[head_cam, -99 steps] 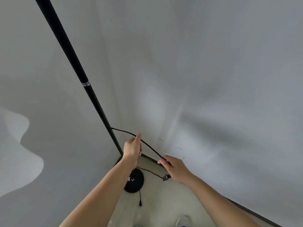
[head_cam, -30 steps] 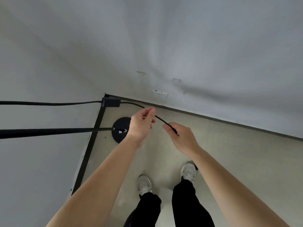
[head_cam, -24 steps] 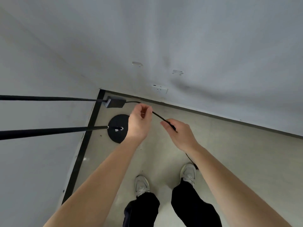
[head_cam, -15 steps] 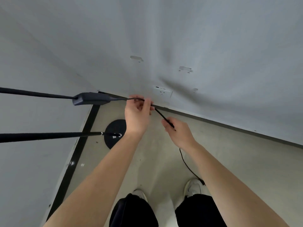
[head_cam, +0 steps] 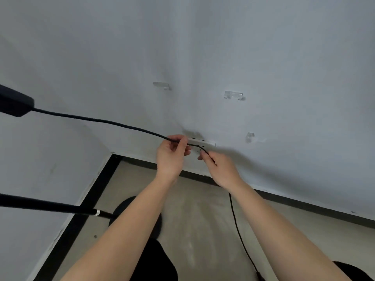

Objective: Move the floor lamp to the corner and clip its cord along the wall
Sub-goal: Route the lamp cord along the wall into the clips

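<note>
The black floor lamp's pole [head_cam: 50, 207] comes in from the left and meets its round black base [head_cam: 123, 207] on the floor in the corner. A black cord [head_cam: 97, 120] runs from an inline switch box [head_cam: 15, 105] at the left edge to my hands. My left hand [head_cam: 171, 157] pinches the cord close to the wall. My right hand [head_cam: 220, 169] grips it a short way further along, and the rest hangs down to the floor [head_cam: 239, 236]. Three clear clips are stuck on the wall: [head_cam: 162, 85], [head_cam: 233, 95], [head_cam: 249, 137].
A white wall socket [head_cam: 203, 142] sits just behind my fingers. A black skirting board [head_cam: 304, 206] runs along both walls above the beige floor [head_cam: 192, 230]. My dark trouser legs [head_cam: 154, 266] fill the bottom of the view.
My view has dropped closer to the wall and both hands have moved up and forward with the cord, from over the floor to right in front of the socket.
</note>
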Action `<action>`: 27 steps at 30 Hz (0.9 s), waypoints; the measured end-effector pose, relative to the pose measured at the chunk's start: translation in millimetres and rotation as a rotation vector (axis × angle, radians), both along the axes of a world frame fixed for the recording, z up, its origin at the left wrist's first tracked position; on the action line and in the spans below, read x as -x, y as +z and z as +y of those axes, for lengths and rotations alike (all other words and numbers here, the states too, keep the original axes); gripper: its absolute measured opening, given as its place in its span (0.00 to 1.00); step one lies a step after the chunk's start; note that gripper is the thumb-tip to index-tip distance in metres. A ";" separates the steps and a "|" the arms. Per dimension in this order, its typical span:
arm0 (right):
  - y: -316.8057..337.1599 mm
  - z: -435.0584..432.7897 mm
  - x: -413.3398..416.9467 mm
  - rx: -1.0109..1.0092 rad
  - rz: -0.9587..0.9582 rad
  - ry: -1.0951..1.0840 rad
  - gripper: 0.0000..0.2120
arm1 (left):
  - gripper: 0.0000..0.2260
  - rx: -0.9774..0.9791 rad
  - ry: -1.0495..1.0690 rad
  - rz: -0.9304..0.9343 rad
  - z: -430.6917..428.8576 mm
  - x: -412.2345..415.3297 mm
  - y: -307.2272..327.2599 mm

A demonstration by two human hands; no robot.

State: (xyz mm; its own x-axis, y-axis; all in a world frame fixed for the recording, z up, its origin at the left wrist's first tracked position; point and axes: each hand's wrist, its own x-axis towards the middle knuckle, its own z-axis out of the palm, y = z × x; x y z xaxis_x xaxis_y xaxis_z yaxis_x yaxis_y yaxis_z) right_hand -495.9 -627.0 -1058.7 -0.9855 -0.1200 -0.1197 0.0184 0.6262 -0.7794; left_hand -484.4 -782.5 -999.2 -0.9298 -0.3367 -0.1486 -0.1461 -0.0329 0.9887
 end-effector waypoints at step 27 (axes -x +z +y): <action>68.6 -40.5 5.9 0.213 0.223 0.054 0.14 | 0.01 -0.330 -0.024 0.059 -57.3 25.7 64.1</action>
